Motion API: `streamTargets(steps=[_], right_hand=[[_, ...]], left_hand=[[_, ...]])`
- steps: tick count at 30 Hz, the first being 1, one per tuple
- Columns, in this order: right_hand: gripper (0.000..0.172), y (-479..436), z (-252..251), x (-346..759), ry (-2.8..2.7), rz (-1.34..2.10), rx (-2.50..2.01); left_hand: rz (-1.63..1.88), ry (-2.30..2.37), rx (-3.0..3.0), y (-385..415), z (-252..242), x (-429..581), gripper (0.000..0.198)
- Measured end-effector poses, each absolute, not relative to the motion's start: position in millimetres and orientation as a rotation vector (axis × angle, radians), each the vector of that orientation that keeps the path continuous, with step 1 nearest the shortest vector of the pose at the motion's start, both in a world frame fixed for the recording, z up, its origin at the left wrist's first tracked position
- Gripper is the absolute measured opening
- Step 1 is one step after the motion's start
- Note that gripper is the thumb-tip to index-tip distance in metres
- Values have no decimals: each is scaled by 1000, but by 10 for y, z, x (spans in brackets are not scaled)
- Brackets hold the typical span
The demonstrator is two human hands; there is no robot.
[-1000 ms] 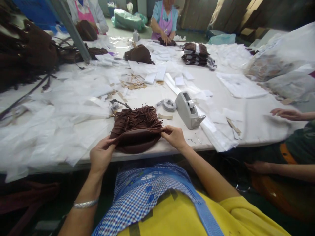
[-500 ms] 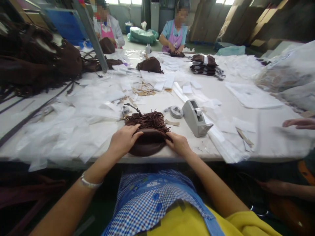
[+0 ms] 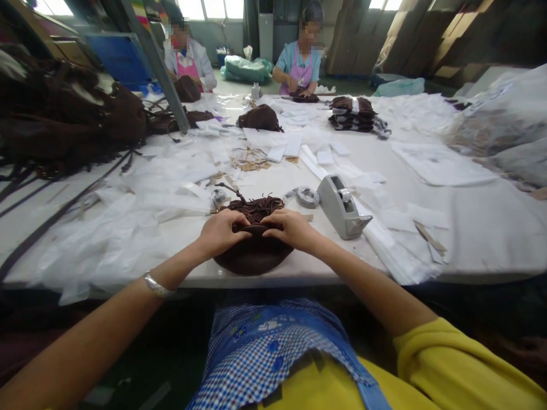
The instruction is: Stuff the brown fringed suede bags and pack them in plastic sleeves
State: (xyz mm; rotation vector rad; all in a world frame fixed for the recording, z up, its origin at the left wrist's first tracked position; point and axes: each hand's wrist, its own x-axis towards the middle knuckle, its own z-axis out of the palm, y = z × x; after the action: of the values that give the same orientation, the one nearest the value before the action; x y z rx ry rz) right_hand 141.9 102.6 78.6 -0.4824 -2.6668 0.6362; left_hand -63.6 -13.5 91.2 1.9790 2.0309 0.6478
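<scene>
A dark brown fringed bag (image 3: 254,256) lies at the table's front edge, its smooth rounded part toward me and its fringe on the far side. My left hand (image 3: 224,230) pinches the bag's upper edge from the left, thumb on the near side and fingers over the fringe. From the right, my right hand (image 3: 290,228) grips the same edge in the same way. The two thumbs are a small gap apart. A dark cord with a knotted end sticks up behind my left fingers. The fingertips are partly hidden in the fringe.
A grey tape dispenser (image 3: 344,208) and a tape roll (image 3: 306,196) stand right of the bag. White sheets (image 3: 106,233) cover the left side. Brown bags (image 3: 64,114) are heaped far left, bundled ones (image 3: 352,114) at the back. Two co-workers sit across the table.
My right hand has moved left and up along the bag's edge, close to my left hand. A hand at the right edge above the table has gone out of view.
</scene>
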Motion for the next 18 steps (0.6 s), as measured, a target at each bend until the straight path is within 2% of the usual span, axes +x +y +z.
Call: streamTargets(steps=[3, 5, 8, 10, 14, 18], right_hand=[[17, 997, 635, 1386, -2704, 475, -401], [13, 942, 471, 1410, -2772, 300, -291], [20, 851, 256, 1485, -2830, 156, -204], [20, 797, 196, 1563, -2761, 156, -239], [26, 638, 179, 1757, -2401, 164, -332], [30, 379, 22, 1827, -2525, 278, -62]], left_hand=[[661, 2043, 2218, -250, 724, -549, 13], [563, 2000, 2366, -362, 528, -468, 23], [458, 1992, 2415, -518, 261, -346, 38], [519, 2067, 2349, -565, 175, -300, 39], [799, 2207, 2084, -490, 226, -360, 25], [747, 2145, 1779, -287, 338, -606, 29]])
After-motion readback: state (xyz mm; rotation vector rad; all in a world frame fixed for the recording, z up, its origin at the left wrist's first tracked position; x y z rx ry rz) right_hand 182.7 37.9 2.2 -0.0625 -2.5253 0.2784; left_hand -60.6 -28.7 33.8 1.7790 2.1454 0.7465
